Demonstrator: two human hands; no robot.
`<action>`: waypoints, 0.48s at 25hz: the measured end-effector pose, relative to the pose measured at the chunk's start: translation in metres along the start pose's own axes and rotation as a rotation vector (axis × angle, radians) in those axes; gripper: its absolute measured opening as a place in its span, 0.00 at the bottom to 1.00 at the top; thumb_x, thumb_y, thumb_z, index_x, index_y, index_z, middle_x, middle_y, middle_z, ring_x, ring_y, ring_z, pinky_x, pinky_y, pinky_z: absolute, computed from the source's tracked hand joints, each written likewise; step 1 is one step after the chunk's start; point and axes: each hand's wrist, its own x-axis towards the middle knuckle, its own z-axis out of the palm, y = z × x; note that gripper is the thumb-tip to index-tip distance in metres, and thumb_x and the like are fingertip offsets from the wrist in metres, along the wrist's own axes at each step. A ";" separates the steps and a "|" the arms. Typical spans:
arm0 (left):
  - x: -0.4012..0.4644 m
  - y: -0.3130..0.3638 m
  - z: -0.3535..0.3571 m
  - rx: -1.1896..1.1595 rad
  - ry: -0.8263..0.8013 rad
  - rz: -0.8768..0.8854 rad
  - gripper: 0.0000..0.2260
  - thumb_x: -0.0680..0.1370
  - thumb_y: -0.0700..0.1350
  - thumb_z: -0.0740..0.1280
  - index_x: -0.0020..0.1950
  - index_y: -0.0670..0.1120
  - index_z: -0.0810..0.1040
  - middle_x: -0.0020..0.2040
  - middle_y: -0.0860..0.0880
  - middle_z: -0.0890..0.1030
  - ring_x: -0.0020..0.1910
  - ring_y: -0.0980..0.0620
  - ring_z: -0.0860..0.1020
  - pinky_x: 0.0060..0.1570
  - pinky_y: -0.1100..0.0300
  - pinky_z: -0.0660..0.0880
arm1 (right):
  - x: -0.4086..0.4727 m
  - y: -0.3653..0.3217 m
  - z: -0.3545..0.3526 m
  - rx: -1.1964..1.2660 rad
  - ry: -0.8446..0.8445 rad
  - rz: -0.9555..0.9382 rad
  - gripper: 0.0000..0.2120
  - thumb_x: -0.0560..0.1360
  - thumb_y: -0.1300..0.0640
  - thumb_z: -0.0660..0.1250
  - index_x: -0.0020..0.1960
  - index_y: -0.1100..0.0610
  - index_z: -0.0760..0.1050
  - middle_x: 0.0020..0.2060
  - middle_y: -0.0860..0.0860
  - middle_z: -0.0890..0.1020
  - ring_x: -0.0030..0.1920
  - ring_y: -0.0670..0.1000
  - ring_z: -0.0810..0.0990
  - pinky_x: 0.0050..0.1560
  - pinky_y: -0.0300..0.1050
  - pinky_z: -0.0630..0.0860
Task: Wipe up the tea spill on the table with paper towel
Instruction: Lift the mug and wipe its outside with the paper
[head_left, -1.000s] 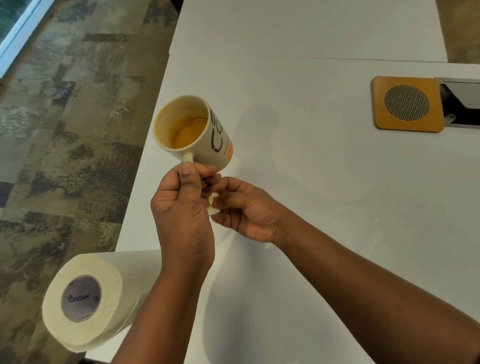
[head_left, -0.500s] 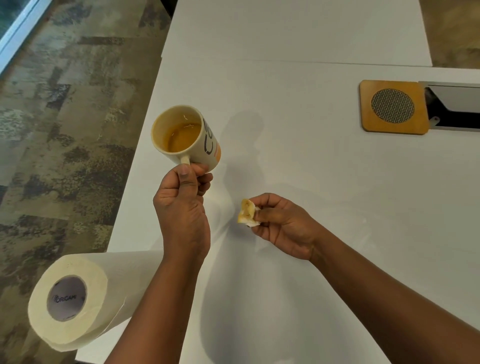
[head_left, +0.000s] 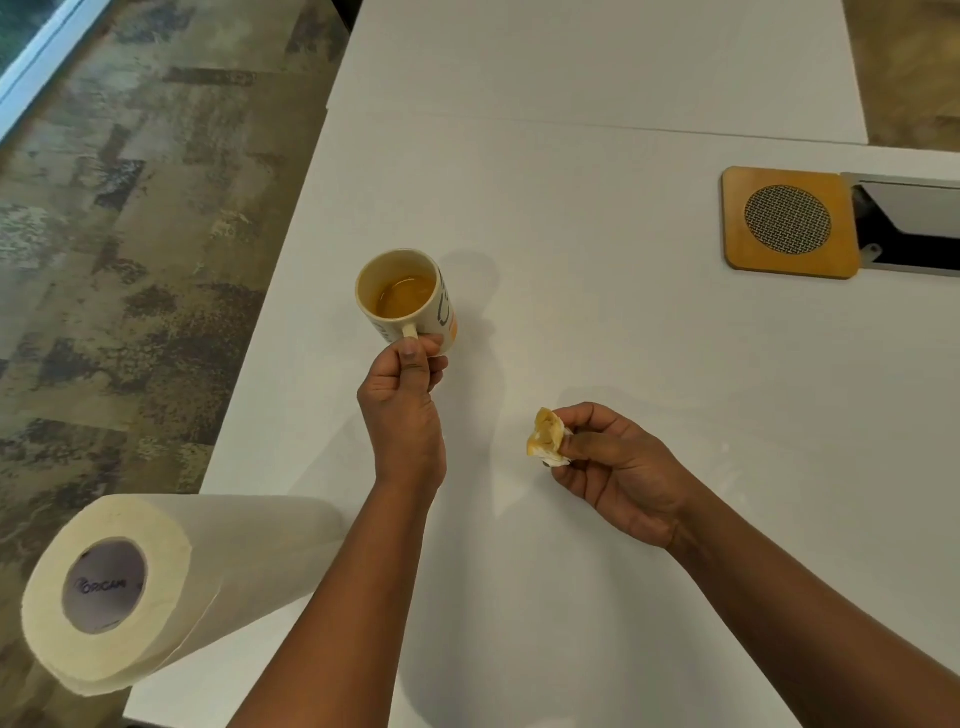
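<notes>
My left hand (head_left: 402, 410) grips the handle of a cream mug (head_left: 405, 299) with amber tea in it, held near the white table's (head_left: 597, 364) left side. Whether the mug rests on the surface or hangs just above it I cannot tell. My right hand (head_left: 618, 467) pinches a small crumpled wad of paper towel (head_left: 545, 437), stained yellow-brown, a little above the table to the right of the mug. The paper towel roll (head_left: 156, 577) lies on its side at the near left corner, overhanging the edge.
A square wooden coaster (head_left: 789, 221) with a round mesh centre lies at the far right, beside a recessed cable box (head_left: 914, 223). The table's left edge borders a patterned floor (head_left: 130, 234). A seam to a second table runs across the far side.
My two hands have parted. The left lowered the mug toward the table, and the right drew the stained wad away to the right.
</notes>
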 end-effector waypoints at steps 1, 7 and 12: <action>0.002 -0.004 0.001 -0.004 0.007 -0.004 0.13 0.84 0.44 0.62 0.46 0.52 0.84 0.46 0.55 0.86 0.44 0.54 0.81 0.51 0.61 0.77 | -0.001 0.000 -0.002 0.001 -0.001 -0.002 0.11 0.70 0.68 0.72 0.49 0.57 0.84 0.48 0.56 0.85 0.47 0.52 0.84 0.45 0.42 0.81; 0.004 -0.017 0.008 -0.026 0.039 -0.023 0.10 0.84 0.44 0.63 0.50 0.48 0.84 0.47 0.55 0.86 0.47 0.53 0.81 0.52 0.61 0.78 | -0.002 0.003 -0.006 0.063 0.003 -0.011 0.10 0.71 0.68 0.71 0.49 0.58 0.84 0.49 0.56 0.85 0.46 0.51 0.84 0.47 0.42 0.81; -0.003 -0.021 0.012 0.010 0.063 -0.069 0.09 0.84 0.44 0.64 0.54 0.48 0.85 0.49 0.55 0.87 0.50 0.53 0.83 0.58 0.58 0.80 | -0.002 0.001 0.001 0.065 0.004 -0.021 0.10 0.72 0.69 0.70 0.49 0.57 0.84 0.49 0.54 0.86 0.45 0.51 0.84 0.45 0.41 0.81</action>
